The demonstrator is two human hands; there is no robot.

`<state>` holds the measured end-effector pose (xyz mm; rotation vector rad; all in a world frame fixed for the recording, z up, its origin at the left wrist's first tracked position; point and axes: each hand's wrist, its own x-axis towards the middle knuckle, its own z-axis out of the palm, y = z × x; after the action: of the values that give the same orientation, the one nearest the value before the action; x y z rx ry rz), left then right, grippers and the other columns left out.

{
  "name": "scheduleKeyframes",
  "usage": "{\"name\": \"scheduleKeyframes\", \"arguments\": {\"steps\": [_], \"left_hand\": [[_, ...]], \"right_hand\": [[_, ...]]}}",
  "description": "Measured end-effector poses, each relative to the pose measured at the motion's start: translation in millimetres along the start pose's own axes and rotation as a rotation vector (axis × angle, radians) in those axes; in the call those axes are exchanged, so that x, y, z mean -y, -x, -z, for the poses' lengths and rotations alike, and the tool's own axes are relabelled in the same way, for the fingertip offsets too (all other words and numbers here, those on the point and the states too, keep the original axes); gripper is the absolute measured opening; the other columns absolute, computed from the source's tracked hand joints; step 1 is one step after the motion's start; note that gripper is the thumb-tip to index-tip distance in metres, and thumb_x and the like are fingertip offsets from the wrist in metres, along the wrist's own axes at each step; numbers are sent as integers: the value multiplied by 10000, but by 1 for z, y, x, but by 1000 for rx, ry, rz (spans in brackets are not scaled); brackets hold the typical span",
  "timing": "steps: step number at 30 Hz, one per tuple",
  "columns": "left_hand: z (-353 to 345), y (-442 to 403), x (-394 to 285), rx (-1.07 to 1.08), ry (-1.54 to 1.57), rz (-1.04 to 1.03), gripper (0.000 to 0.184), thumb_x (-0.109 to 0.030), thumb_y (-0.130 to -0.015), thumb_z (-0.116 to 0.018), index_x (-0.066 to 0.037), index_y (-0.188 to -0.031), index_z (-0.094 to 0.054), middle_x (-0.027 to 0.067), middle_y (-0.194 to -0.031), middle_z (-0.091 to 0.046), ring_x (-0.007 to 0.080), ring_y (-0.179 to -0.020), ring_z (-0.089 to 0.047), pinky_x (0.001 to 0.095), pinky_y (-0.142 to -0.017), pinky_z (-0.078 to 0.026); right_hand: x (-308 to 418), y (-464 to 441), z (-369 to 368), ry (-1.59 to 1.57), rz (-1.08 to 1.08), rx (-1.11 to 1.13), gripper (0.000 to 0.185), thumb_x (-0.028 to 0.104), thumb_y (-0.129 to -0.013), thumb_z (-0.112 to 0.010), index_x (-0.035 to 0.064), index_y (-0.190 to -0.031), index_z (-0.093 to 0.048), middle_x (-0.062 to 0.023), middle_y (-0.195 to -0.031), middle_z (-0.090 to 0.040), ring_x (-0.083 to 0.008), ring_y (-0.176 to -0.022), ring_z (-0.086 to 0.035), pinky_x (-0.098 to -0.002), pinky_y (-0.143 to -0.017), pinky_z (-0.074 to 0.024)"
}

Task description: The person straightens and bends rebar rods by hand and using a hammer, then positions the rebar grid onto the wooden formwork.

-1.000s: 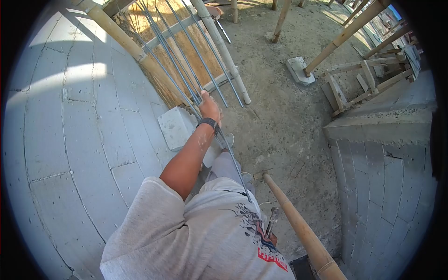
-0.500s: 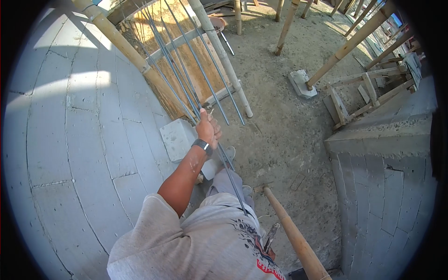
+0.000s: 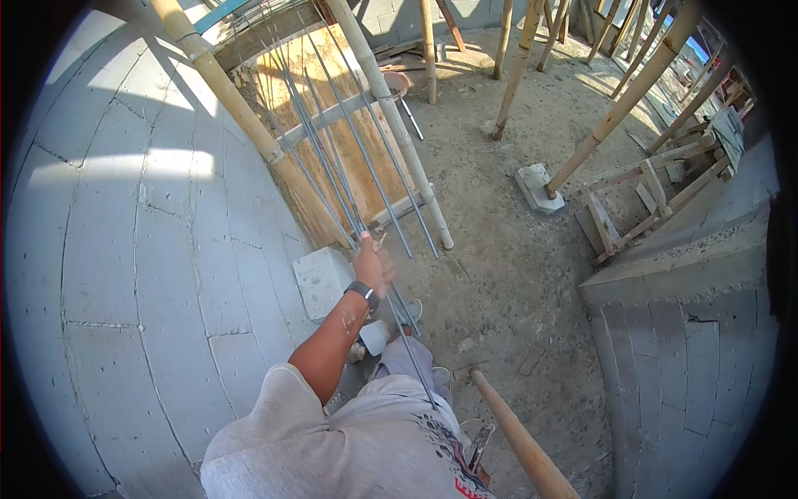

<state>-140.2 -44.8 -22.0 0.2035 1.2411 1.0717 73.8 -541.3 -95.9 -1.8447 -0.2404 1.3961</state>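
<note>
My left hand (image 3: 372, 264), a dark watch on its wrist, is closed around several thin steel rebars (image 3: 331, 172). They run from beside my waist up past the bamboo poles. A short pale stick (image 3: 381, 239) pokes out by its fingers; I cannot tell what it is. At the bottom, my right hand (image 3: 484, 476) shows only in a sliver beside my shirt. A worn, greyish tool (image 3: 480, 445) rises from it, its kind unclear. Other rebars (image 3: 372, 162) lean apart from the held ones, their lower ends short of the hand.
A grey block wall (image 3: 166, 274) stands on the left, another (image 3: 698, 366) on the right. White blocks (image 3: 322, 281) lie by my feet. Bamboo poles (image 3: 524, 432) stand around the rough concrete floor (image 3: 499, 283). A wooden frame (image 3: 648, 191) leans at the right.
The view has tilted upward, so the scene sits lower in the picture. My left hand keeps its hold on the rebars; my right hand shows less.
</note>
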Motion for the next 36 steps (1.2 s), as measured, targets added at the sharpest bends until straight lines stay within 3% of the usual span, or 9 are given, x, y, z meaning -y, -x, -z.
{"name": "scheduleKeyframes", "arguments": {"steps": [4, 11, 23, 29, 36], "left_hand": [[-10, -3, 9, -120, -70, -48, 474, -601, -961, -428, -202, -717, -360, -69, -548, -223, 91, -412, -210, 268, -379, -159], [10, -14, 11, -33, -81, -24, 477, -597, -964, -421, -206, -701, -346, -70, -537, -233, 94, -394, -225, 272, -360, -160], [1, -21, 19, -128, -123, -84, 429, -530, -989, -413, -176, -749, -375, -45, -533, -287, 111, -383, -315, 279, -362, -204], [-8, -23, 22, -130, -131, -72, 449, -541, -978, -429, -185, -712, -363, -52, -528, -277, 105, -385, -309, 279, -359, -196], [-12, 1, -4, -25, -65, -2, 481, -590, -965, -433, -199, -699, -345, -70, -560, -227, 79, -415, -213, 240, -366, -170]], "right_hand": [[-4, 7, 4, 0, -4, -2, 97, 99, -909, -655, 5, -899, -633, -55, -662, -568, -98, -599, -487, -288, -541, -406], [-17, 35, 14, -14, -1, -26, 104, 105, -911, -653, 6, -893, -631, -52, -661, -568, -98, -598, -489, -287, -541, -406], [11, 37, 9, 14, -53, -6, 118, 116, -915, -651, 6, -882, -627, -48, -660, -568, -98, -597, -492, -287, -540, -407], [10, 53, 11, 7, -71, -26, 125, 122, -917, -650, 6, -877, -626, -45, -659, -568, -98, -597, -494, -287, -539, -408], [-13, 68, 16, 12, -43, -27, 133, 128, -919, -649, 7, -871, -624, -43, -658, -568, -98, -596, -496, -287, -539, -408]]}}
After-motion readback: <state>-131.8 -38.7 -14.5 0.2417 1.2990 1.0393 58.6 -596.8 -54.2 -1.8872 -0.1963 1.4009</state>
